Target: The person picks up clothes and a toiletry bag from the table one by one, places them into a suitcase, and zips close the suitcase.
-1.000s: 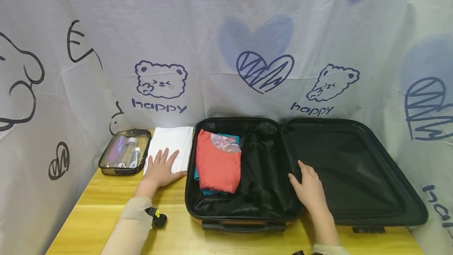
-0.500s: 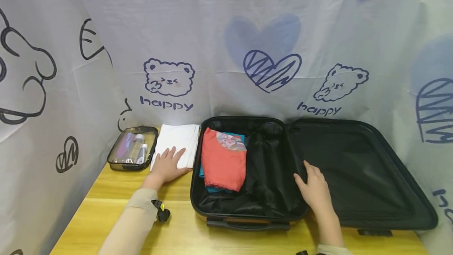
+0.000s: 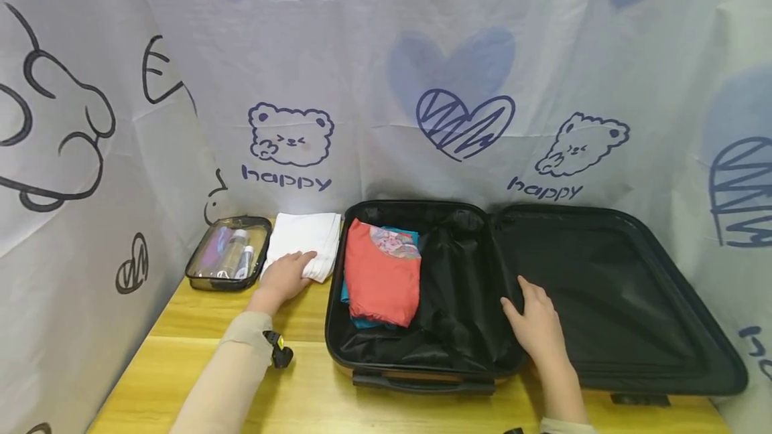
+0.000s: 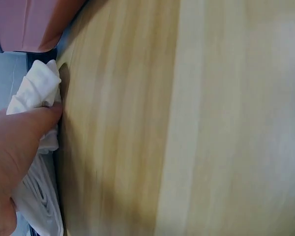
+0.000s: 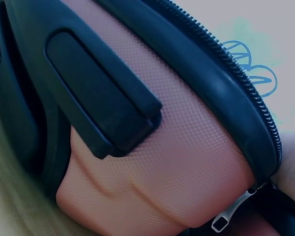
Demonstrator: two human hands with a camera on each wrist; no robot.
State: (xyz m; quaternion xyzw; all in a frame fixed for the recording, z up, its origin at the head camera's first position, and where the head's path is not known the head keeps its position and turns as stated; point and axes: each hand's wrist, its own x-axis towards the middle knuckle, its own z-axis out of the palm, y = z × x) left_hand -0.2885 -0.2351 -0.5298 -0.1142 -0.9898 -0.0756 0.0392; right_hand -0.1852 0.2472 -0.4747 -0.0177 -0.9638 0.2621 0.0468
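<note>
My left hand [image 3: 286, 277] pinches the near edge of a folded white cloth [image 3: 304, 236] lying on the table. In the left wrist view the thumb [image 4: 44, 118] presses into the cloth's folded layers [image 4: 39, 86]; the other fingers are hidden. To its right lies an open suitcase [image 3: 458, 273] with a black lining. A folded coral garment [image 3: 382, 280] with a floral patch sits in the suitcase's left half, over a teal cloth [image 3: 362, 322]. My right hand [image 3: 537, 320] rests at the suitcase's right rim, beside the lid, with relaxed fingers.
A clear toiletry pouch [image 3: 202, 281] holding bottles stands left of the cloth. The suitcase lid [image 3: 609, 286] lies open to the right. A black handle [image 3: 422, 385] faces the table's near side. A printed curtain [image 3: 374, 72] hangs behind. A zipper pull [image 5: 231, 211] dangles in the right wrist view.
My left hand, earlier spread flat on the white cloth, has drawn back to its near edge and curled its fingers there. The head view has shifted slightly. My right hand stays at the rim.
</note>
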